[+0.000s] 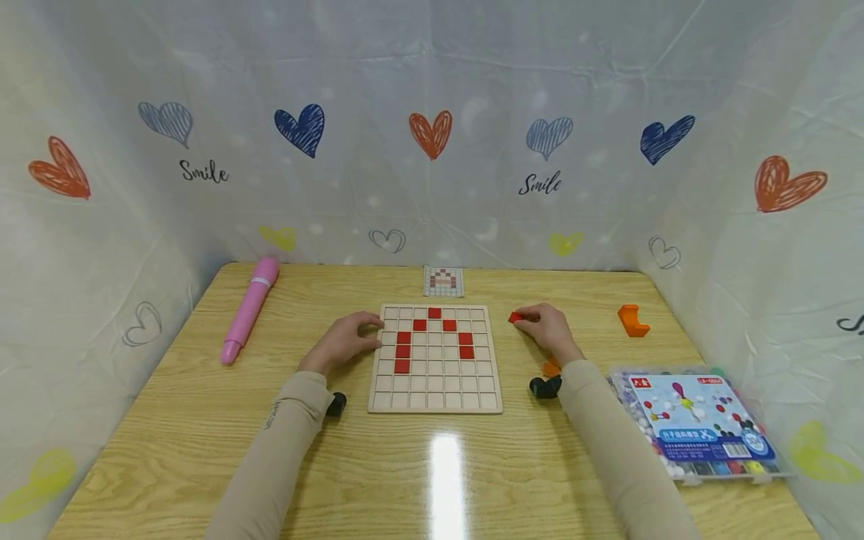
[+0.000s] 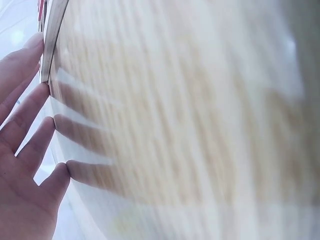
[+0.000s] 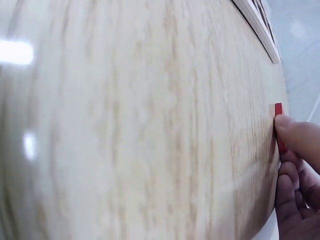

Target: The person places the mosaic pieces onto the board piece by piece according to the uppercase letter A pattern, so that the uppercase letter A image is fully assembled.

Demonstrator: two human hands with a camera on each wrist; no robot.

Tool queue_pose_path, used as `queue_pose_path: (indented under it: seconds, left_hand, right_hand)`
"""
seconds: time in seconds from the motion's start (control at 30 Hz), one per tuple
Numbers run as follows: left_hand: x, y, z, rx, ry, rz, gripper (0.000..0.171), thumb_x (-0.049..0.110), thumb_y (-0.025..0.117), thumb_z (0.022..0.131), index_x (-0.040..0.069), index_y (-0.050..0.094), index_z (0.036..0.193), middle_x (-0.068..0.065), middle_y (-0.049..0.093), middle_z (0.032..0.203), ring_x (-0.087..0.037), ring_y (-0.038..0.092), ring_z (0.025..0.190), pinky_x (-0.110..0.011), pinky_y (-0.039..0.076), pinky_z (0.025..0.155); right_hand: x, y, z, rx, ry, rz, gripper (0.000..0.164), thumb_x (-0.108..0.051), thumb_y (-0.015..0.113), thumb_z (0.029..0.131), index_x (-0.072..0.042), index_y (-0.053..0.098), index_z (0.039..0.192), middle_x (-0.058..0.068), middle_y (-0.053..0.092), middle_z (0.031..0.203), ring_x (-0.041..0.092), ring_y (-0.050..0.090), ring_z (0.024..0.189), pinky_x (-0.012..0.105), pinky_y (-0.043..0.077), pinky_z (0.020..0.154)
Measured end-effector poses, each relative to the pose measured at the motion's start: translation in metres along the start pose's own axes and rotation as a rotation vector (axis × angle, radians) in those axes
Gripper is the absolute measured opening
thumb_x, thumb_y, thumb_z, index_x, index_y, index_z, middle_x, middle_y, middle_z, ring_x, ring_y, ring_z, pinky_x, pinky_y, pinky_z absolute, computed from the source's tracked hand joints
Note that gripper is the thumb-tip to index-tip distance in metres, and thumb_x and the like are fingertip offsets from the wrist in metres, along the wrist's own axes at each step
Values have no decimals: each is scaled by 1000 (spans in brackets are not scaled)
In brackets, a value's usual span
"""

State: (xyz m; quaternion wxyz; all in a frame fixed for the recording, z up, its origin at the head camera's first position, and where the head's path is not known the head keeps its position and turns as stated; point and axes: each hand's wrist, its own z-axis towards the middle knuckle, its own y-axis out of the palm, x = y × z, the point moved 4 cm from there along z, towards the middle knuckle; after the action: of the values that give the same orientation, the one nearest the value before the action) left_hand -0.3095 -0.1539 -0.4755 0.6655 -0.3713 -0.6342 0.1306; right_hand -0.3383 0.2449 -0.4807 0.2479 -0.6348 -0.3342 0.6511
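Note:
A square wooden grid board (image 1: pixel 435 403) lies in the middle of the table, with several red square tiles (image 1: pixel 435 313) set in its cells in an arch shape. My left hand (image 1: pixel 344 341) rests at the board's left edge, fingers spread and relaxed, thumb and fingertips touching the rim; the left wrist view shows this hand (image 2: pixel 25 135) against the board's side (image 2: pixel 52 37). To the right of the board, my right hand (image 1: pixel 548 330) pinches a red tile (image 1: pixel 515 317) between thumb and fingers, at the tabletop. The same red tile (image 3: pixel 278 109) shows in the right wrist view.
Behind the board lies a small pattern card (image 1: pixel 443 282). A pink cylindrical stick (image 1: pixel 248 311) is at the left, an orange bracket-shaped piece (image 1: pixel 632 321) at the right. A labelled box of coloured parts (image 1: pixel 702 420) stands beside my right forearm. Patterned curtains (image 1: pixel 432 67) enclose the table.

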Motion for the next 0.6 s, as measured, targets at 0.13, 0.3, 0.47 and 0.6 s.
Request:
queue_pose_path:
  seconds: [0.13, 0.3, 0.47, 0.6]
  left_hand:
    - [0, 0, 0, 0, -4, -1, 38, 14, 71, 95, 5, 64, 131, -18, 49, 151, -40, 35, 146, -56, 26, 123]
    - [0, -1, -1, -1, -10, 2, 38, 14, 70, 95, 5, 63, 131, -18, 49, 151, -40, 35, 146, -56, 25, 123]
    - [-1, 0, 0, -5, -9, 9, 38, 14, 70, 95, 5, 63, 132, -18, 49, 151, -40, 35, 146, -56, 26, 123]
    - [-1, 0, 0, -8, -9, 12, 38, 15, 70, 95, 5, 63, 132, -18, 49, 151, -40, 35, 146, -56, 26, 123]
  right_hand:
    - [-3, 2, 1, -23, -7, -3, 46, -23, 69, 96, 1, 61, 135, 25, 58, 135, 40, 55, 120, 53, 48, 102]
    - [-8, 3, -1, -15, -27, -35, 40, -18, 67, 97, 3, 63, 131, 26, 59, 131, 40, 56, 116, 52, 50, 99]
    - [-13, 5, -5, -8, -7, -32, 36, -17, 66, 98, 2, 65, 129, 24, 64, 128, 38, 60, 115, 50, 51, 100]
    - [-17, 8, -12, -29, 35, 24, 37, -19, 66, 98, 0, 65, 130, 22, 65, 128, 37, 60, 116, 50, 50, 102]
